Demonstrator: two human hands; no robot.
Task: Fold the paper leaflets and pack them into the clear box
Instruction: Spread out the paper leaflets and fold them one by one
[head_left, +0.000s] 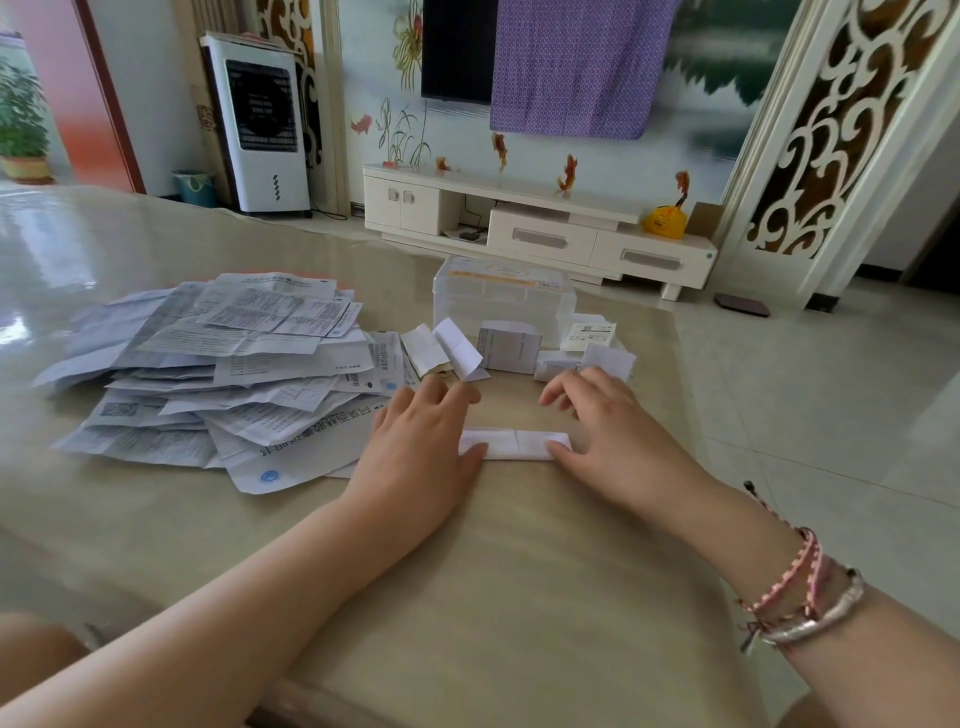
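Near the table (519, 571) edge, both hands, left (415, 447) and right (613, 436), spread flat, press a folded strip (514, 445); folding step, next likely halve it toward box (504, 296).

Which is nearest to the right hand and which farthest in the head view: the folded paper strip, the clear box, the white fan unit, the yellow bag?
From the right hand:
1. Folded paper strip, under its thumb, on the table.
2. Clear box, just beyond the fingers, at the table's far edge.
3. Yellow bag, on the TV cabinet, right.
4. White fan unit, far left, by the wall.
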